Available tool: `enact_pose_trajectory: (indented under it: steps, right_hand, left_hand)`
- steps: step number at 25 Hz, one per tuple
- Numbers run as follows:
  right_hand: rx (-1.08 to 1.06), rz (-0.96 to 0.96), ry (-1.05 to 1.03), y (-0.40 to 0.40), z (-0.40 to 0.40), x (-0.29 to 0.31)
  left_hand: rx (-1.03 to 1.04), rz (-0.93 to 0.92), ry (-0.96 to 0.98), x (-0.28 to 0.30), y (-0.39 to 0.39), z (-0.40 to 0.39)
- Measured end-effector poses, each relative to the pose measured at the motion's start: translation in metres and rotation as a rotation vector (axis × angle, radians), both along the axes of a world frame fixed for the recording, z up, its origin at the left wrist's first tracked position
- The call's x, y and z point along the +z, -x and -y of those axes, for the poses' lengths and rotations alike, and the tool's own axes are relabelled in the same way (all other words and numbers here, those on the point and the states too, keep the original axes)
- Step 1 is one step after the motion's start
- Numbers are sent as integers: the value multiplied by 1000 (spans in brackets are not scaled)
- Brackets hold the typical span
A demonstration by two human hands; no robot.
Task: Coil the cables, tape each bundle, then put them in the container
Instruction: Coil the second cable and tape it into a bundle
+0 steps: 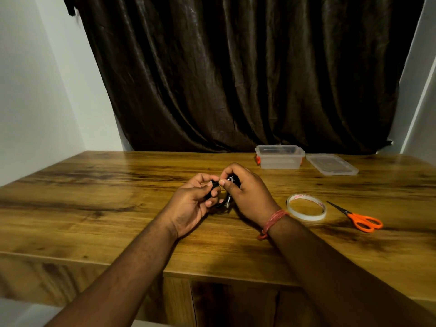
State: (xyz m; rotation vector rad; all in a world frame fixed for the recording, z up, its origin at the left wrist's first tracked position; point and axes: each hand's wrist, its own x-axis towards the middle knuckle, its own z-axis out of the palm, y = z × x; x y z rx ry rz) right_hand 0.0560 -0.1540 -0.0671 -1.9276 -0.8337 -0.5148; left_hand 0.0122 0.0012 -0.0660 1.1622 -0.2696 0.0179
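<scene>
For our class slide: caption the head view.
Both hands, left and right, hold a black cable above the table.

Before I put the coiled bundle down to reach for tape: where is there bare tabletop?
The wooden table is bare left of the left hand. It is crowded on the right: tape roll, orange scissors, container, lid.

Single head-worn wide-angle view, facing forward and down over the wooden table from its near edge (hands close in, curtain closing off the far side).
</scene>
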Motion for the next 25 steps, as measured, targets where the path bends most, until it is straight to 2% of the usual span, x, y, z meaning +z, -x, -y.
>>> enact_pose_trajectory:
  steps: [16,21,23,25]
  right_hand:
    - [1,-38,-6,0,-2,1]
    - [-5,-82,-106,-2,4,4]
    - [-107,-54,-109,-2,15,6]
    - [-243,28,-12,-2,33,5]
  left_hand:
    - [-255,-55,162,-4,-8,-11]
    - [-173,-84,228,-7,-15,-14]
    - [-112,-73,233,-8,-17,-14]
    - [-36,-55,220,-9,-17,-15]
